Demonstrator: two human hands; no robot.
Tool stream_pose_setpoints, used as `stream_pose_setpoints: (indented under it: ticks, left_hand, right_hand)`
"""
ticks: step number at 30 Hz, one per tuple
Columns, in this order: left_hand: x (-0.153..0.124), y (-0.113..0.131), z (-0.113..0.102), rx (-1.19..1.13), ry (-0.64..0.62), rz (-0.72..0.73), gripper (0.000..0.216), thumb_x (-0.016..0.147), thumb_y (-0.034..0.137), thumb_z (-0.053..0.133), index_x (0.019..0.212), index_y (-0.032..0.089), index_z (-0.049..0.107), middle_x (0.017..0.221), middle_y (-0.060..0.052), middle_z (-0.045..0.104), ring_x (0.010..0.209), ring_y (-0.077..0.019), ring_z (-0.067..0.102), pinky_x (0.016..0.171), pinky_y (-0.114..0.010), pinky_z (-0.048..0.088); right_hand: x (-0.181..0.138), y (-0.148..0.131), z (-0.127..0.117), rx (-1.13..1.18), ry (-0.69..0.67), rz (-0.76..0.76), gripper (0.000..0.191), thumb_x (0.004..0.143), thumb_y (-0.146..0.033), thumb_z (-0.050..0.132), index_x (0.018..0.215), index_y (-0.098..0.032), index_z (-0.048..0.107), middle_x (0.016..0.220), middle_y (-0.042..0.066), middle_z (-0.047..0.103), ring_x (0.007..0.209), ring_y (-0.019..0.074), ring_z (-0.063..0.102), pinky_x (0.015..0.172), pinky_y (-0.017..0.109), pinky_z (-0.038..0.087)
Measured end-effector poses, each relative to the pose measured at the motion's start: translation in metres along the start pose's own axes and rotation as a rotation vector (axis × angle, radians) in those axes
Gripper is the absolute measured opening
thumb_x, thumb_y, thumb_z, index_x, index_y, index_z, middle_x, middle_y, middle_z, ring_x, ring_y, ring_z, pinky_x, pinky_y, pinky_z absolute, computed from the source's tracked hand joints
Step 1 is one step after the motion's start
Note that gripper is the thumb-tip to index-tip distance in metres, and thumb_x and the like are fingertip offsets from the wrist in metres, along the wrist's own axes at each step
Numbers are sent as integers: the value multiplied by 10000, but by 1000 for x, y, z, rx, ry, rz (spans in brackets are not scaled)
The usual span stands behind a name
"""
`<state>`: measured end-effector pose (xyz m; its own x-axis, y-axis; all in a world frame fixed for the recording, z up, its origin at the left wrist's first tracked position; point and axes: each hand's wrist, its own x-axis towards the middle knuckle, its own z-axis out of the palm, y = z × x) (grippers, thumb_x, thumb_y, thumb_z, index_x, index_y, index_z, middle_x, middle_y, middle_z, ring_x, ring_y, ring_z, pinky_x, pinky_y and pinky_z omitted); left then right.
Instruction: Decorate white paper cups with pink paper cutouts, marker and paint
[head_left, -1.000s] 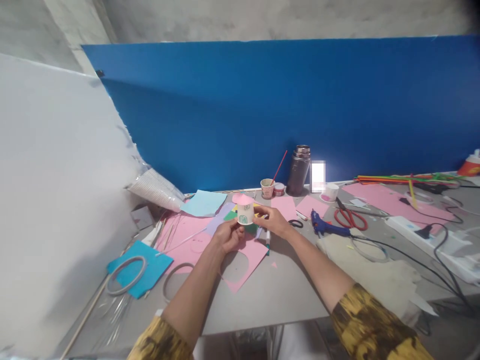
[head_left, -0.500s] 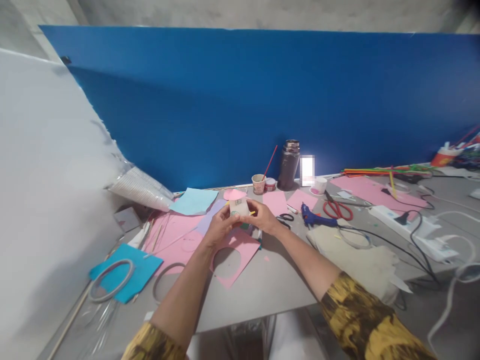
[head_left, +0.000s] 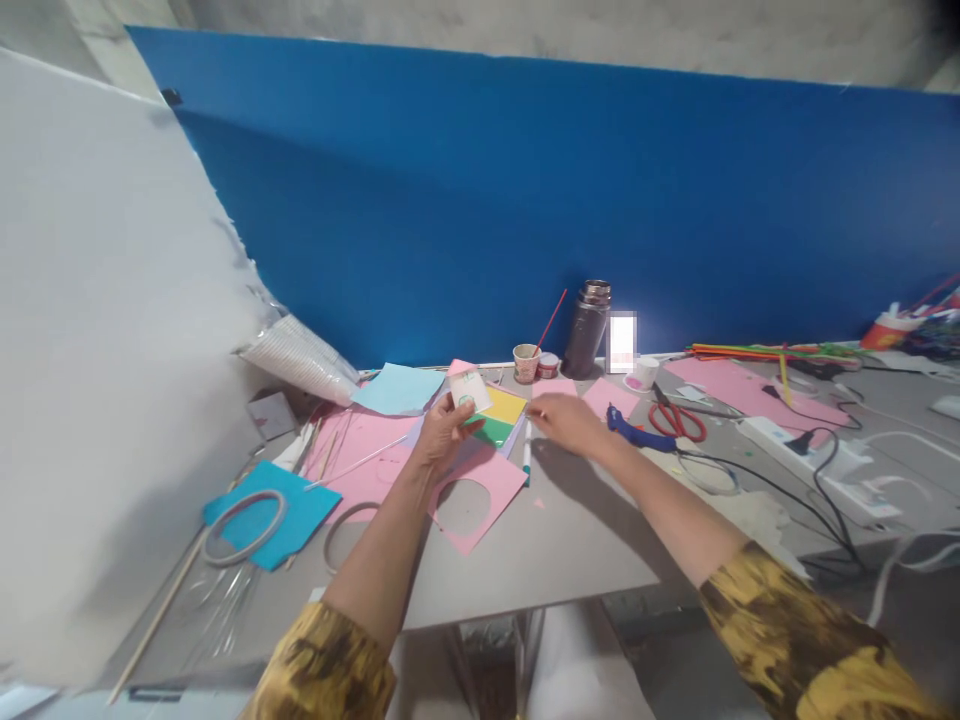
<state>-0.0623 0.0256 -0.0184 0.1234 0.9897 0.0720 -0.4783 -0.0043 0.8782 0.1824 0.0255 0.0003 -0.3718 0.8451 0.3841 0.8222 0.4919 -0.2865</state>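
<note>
In the head view, a blue board [head_left: 517, 210] backs a cluttered grey table [head_left: 547, 560]. At the centre of the frame, the left hand [head_left: 442, 432] pinches a small white paper cup [head_left: 471, 393] between thumb and fingers; the cup leans, lifted above yellow paper [head_left: 506, 406] and green paper [head_left: 491, 430], with pink paper [head_left: 459, 368] at its upper end.

Half a second ago both hands were around the cup. Now the right hand [head_left: 566, 422] has come away to the right, so the left alone appears to bear the cup and the right is freed. The right fingertips are bunched near the top of a white marker [head_left: 527, 455]; whether they grip anything, I cannot tell. Below centre lies a pink sheet with a round hole [head_left: 501, 480]; right of centre, a blue glue gun [head_left: 640, 431].
</note>
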Motion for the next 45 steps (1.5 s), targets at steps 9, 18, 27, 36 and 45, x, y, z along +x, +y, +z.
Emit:
stream_pose_setpoints:
  ticks: [9, 18, 27, 36, 45]
  left_hand:
    - [-5, 2, -2, -84, -63, -18, 506, 671, 260, 893, 1127, 188, 685, 1151, -81, 715, 1012, -225, 664, 810, -324, 551]
    - [-9, 3, -5, -162, -136, -110, 391, 759, 261, 802, 1120, 181, 677, 1124, -95, 721, 954, -213, 683, 761, -324, 591]
    - [-10, 0, -3, -238, -93, -145, 324, 744, 243, 740, 1053, 154, 695, 998, -105, 751, 907, -251, 710, 736, -361, 574]
    - [-9, -7, -2, -245, -128, -139, 357, 798, 382, 775, 1070, 170, 684, 992, -108, 736, 889, -244, 704, 699, -337, 556]
    - [-16, -10, 11, -211, -143, -118, 411, 803, 484, 787, 1063, 179, 701, 997, -84, 689, 840, -197, 643, 676, -301, 544]
  right_hand:
    - [-23, -13, 33, -249, -193, -354, 176, 922, -89, 601, 815, -191, 695, 951, 99, 707, 992, 236, 635, 760, 297, 482]
    - [-19, 22, 27, -184, -146, -536, 147, 851, -100, 605, 798, -229, 651, 816, 63, 669, 815, 208, 623, 727, 321, 520]
    - [-8, -15, -23, 601, 610, 95, 217, 963, -413, 575, 959, -200, 618, 670, 1, 649, 583, 172, 642, 579, 294, 537]
    - [-4, -63, 3, 1105, 573, 128, 314, 918, -496, 659, 900, -184, 636, 563, -39, 590, 451, 119, 547, 433, 238, 451]
    - [-29, -63, 13, 724, 562, -48, 122, 940, -341, 671, 942, -219, 674, 630, -29, 647, 520, 136, 625, 502, 250, 515]
